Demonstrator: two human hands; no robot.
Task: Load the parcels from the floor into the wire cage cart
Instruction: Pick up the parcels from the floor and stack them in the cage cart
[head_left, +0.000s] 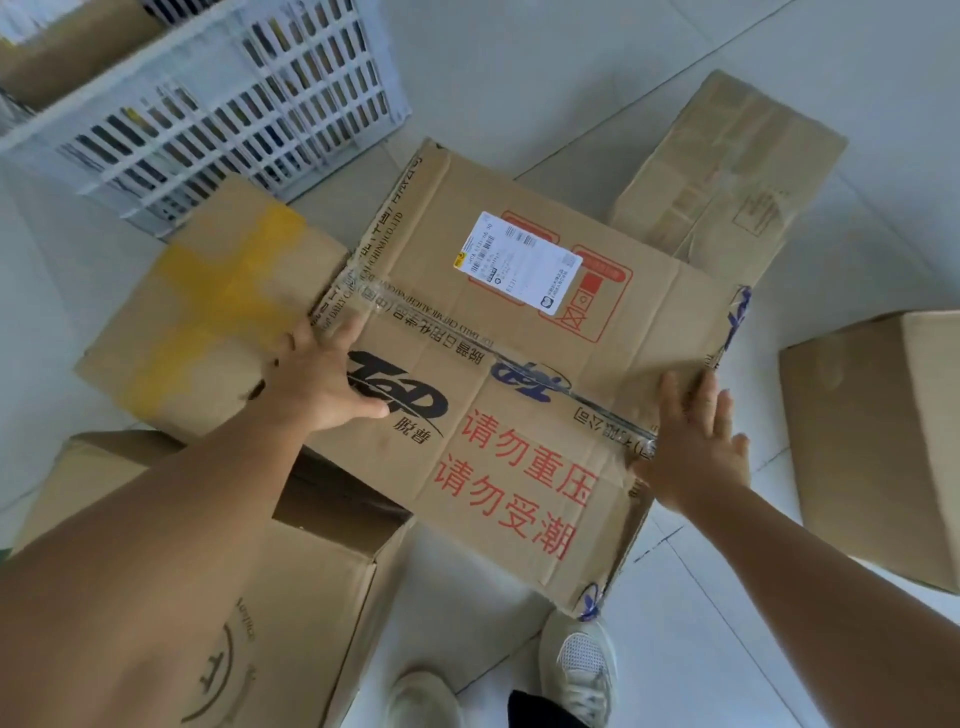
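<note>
A large cardboard parcel (519, 332) with red print and a white shipping label lies in the middle, partly over other boxes. My left hand (317, 379) lies on its left edge, fingers reaching over the side. My right hand (696, 441) presses flat against its right edge with straight fingers. The white cage cart (218, 119) stands at the upper left with a brown box inside it.
A box with yellow tape (208, 317) lies to the left of the large parcel. Another box (291, 597) sits below my left arm, one (727, 171) behind, one (883, 441) at the right. My shoes (576, 670) stand on the pale tiled floor (675, 649).
</note>
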